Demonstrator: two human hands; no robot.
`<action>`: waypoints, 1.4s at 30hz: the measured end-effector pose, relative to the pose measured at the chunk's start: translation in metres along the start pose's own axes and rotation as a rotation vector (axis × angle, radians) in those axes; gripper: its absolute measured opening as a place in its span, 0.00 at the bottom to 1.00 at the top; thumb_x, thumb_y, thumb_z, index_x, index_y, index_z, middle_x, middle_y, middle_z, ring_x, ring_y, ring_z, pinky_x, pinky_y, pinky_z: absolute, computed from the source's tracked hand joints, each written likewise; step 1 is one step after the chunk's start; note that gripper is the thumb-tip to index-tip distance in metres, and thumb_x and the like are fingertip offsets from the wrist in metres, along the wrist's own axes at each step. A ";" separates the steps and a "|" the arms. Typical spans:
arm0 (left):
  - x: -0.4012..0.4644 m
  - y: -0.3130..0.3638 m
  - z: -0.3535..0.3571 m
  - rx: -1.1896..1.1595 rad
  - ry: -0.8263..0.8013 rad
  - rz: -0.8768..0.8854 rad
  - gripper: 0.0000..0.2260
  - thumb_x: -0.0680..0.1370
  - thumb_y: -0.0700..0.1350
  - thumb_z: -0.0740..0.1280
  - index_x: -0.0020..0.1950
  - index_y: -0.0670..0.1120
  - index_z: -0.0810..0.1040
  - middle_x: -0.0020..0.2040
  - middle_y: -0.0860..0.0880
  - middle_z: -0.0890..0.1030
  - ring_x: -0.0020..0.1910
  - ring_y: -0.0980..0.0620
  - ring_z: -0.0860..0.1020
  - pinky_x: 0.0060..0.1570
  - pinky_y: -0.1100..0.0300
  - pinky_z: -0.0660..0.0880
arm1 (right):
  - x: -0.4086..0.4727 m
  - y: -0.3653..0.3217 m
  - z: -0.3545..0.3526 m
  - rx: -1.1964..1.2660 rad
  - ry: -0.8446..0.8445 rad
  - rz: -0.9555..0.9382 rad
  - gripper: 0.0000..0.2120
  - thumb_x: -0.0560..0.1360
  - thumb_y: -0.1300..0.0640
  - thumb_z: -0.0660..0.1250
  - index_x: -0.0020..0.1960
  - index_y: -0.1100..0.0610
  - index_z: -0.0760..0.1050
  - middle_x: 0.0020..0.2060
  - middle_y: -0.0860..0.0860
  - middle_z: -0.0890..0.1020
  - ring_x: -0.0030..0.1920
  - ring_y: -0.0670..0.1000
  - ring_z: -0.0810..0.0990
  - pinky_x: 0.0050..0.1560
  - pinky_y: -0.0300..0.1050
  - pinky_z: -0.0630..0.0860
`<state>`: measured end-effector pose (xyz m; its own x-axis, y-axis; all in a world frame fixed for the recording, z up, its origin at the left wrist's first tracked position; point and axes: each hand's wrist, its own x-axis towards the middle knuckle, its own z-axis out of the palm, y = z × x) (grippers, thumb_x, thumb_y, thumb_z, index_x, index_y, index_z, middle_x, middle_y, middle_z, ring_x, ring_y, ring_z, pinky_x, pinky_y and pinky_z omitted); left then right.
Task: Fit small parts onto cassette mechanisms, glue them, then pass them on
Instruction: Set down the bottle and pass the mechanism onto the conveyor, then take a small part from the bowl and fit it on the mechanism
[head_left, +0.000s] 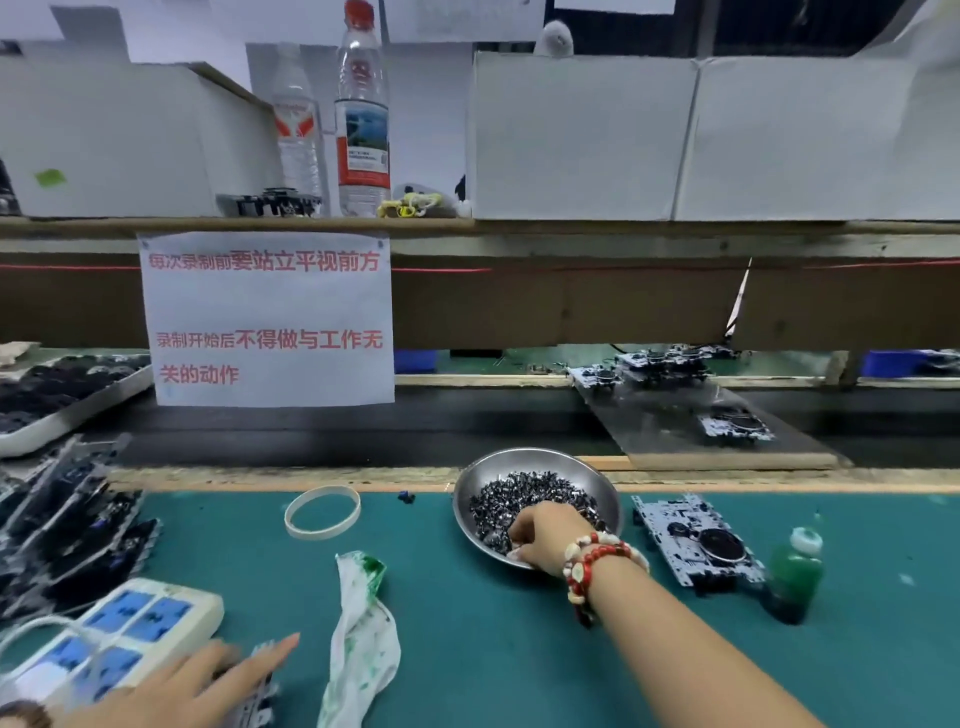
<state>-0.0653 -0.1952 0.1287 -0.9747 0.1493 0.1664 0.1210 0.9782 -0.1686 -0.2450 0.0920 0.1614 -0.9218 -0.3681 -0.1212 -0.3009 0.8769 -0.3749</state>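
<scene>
A white power strip (119, 642) with blue sockets is seen at the near left of the green bench (467, 649). A stained white rag (361, 639) lies beside it, and a white ring (322, 512) farther back. Two water bottles (362, 111) stand on the upper shelf (234, 224), from which a printed paper notice (270, 317) is hung.

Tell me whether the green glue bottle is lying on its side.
No. The green glue bottle stands upright on the green mat, beside the cassette mechanism.
</scene>
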 end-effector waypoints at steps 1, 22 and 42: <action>0.004 -0.009 0.008 -0.069 -0.073 -0.047 0.20 0.82 0.54 0.39 0.74 0.62 0.54 0.40 0.66 0.62 0.39 0.63 0.66 0.41 0.74 0.64 | 0.002 0.000 0.000 -0.012 -0.005 -0.003 0.12 0.75 0.57 0.67 0.58 0.56 0.78 0.57 0.51 0.80 0.58 0.50 0.77 0.61 0.40 0.71; 0.094 0.205 -0.029 -0.411 -0.373 0.101 0.44 0.72 0.55 0.68 0.75 0.56 0.38 0.72 0.52 0.52 0.70 0.51 0.52 0.63 0.49 0.56 | -0.009 0.034 0.004 0.324 0.276 0.010 0.10 0.75 0.61 0.66 0.36 0.51 0.71 0.34 0.45 0.80 0.39 0.46 0.80 0.45 0.39 0.78; 0.098 0.188 -0.035 -0.767 -0.418 0.173 0.54 0.64 0.66 0.71 0.74 0.57 0.35 0.73 0.63 0.48 0.72 0.60 0.45 0.72 0.44 0.52 | -0.033 0.046 -0.011 0.570 0.431 0.029 0.07 0.75 0.58 0.67 0.39 0.53 0.73 0.33 0.48 0.79 0.33 0.44 0.77 0.32 0.34 0.74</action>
<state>-0.1316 0.0084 0.1471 -0.9021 0.3854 -0.1943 0.2191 0.7968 0.5631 -0.2315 0.1479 0.1580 -0.9774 -0.0891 0.1917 -0.2091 0.5430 -0.8133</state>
